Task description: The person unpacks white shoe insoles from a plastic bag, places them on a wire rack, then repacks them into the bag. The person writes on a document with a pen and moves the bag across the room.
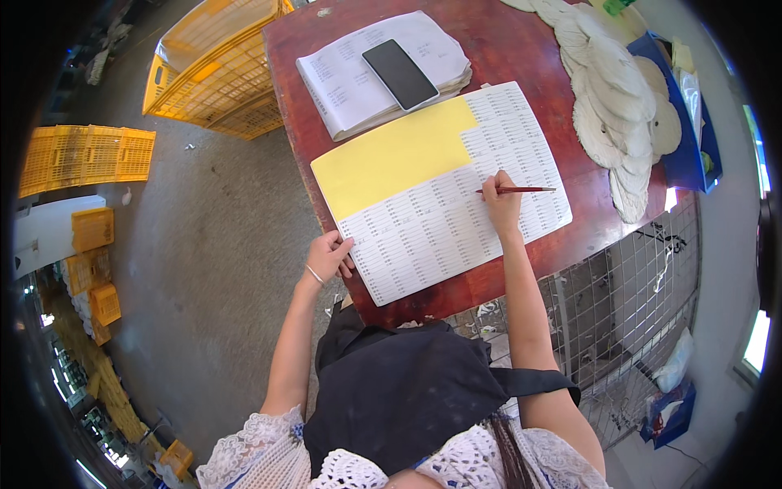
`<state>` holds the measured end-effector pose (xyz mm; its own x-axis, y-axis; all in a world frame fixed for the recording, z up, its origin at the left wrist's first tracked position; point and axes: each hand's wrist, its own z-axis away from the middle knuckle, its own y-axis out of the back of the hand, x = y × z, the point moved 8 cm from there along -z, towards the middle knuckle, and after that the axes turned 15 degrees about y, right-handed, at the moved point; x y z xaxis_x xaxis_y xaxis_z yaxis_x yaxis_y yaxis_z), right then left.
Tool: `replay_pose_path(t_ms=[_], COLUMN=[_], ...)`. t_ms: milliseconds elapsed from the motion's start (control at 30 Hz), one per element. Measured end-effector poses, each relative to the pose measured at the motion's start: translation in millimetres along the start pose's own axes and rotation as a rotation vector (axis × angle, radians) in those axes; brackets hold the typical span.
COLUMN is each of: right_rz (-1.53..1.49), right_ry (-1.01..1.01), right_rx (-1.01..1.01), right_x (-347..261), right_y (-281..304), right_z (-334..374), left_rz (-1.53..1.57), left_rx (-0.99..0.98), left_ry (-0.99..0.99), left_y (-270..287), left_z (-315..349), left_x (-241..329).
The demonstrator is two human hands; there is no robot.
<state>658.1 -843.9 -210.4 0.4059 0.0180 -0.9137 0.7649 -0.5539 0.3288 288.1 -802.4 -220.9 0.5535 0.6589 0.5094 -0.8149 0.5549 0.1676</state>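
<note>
A large printed sheet (pixel 432 236) with rows of small entries and a yellow block (pixel 391 163) over its upper left lies on the red table. My right hand (pixel 502 204) pinches a thin dark red pen (pixel 525 190) over the right half of the sheet; whether its tip touches the paper I cannot tell. At the sheet's lower left edge rests my left hand (pixel 330 254), its thumb on the paper and its fingers curled at the table's edge. Beyond the sheet, a dark-screened phone (pixel 400 75) lies on a stack of papers (pixel 338 85).
White, flat, rounded pieces (pixel 607 90) overlap in a long pile along the table's right side. Behind them stands a blue bin (pixel 705 155). Yellow plastic crates (pixel 220 73) stand on the floor to the left. A wire mesh (pixel 619 301) is below the table's right edge.
</note>
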Motion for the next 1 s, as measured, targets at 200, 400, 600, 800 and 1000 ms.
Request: replay_pose_path(t_ms=[200,400,600,800,1000], right_rz=[0.083,0.011,0.068,0.060,0.071], right_ry=[0.023,-0.041,-0.064,-0.052,-0.049], right_rx=[-0.038,0.062,-0.016,0.009,0.004], right_x=[1,8,12,11,10], right_y=[2,34,33,35,36], right_z=[-1,-13,-18,-16,-17], left_rz=[0.004,0.005,0.003,-0.021,-0.036], left_rx=[-0.008,0.010,0.011,0.032,0.026], left_ry=[-0.027,-0.039,-0.034,-0.036,-0.041], left_y=[-1,0,0,1,1], left_z=[2,2,1,0,-1], left_x=[2,3,2,1,1])
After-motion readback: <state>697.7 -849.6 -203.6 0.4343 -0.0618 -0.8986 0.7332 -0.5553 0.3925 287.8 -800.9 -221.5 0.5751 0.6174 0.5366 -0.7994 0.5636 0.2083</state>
